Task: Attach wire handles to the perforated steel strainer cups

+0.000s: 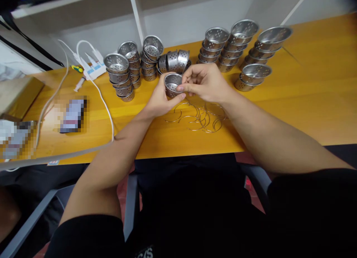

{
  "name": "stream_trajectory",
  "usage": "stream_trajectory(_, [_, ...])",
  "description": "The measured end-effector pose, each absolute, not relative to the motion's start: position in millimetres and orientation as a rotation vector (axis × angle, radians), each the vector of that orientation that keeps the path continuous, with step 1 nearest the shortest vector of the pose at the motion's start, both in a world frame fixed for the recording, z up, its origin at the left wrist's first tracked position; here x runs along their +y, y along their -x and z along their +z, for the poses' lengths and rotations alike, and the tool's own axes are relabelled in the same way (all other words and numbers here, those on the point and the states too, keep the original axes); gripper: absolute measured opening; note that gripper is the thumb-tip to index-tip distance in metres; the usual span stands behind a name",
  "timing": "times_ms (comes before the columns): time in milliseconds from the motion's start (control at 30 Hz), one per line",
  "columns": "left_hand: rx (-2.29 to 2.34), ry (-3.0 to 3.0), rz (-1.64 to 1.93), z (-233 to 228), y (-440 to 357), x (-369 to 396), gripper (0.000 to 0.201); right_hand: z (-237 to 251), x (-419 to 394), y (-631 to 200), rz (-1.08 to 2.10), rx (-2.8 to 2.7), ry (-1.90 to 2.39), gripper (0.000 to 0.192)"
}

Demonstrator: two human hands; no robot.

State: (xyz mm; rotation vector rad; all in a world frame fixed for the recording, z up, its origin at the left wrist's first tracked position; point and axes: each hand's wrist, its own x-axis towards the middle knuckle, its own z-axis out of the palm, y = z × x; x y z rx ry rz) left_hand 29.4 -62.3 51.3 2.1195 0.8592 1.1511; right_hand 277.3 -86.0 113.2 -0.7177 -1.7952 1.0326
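My left hand (161,98) is wrapped round a small perforated metal cup (172,83), its open mouth tilted up toward me. At the cup's right rim, the thumb and fingers of my right hand (205,81) are pinched together. Whatever they hold there is hidden or too small to make out. Several thin curved metal wires (206,118) lie in a loose tangle on the table just below my hands. Behind the held cup, a few more perforated cups (172,59) lie on their sides, nested in a row.
Stacked perforated cups stand at left (119,77) and at right (214,42), with a short stack (253,77) nearer. A white cable (104,105) runs from a power strip (95,66) past my left forearm. A blurred phone-like object (73,116) lies on the wooden table (312,102).
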Motion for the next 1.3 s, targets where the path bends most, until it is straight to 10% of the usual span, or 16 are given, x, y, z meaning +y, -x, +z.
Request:
stream_trajectory(233, [0.89, -2.062, 1.157, 60, -33, -68, 0.084, 112, -92, -275, 0.805, -1.803, 0.791, 0.078])
stream_trajectory(567, [0.933, -2.164, 1.237, 46, -23, -51, 0.096, 110, -90, -290, 0.418, -2.056, 0.844, 0.017])
stream_trajectory(1300, [1.219, -2.023, 1.287, 48, 6, -35, 0.09, 96, -88, -283, 0.428, -2.115, 0.775, 0.032])
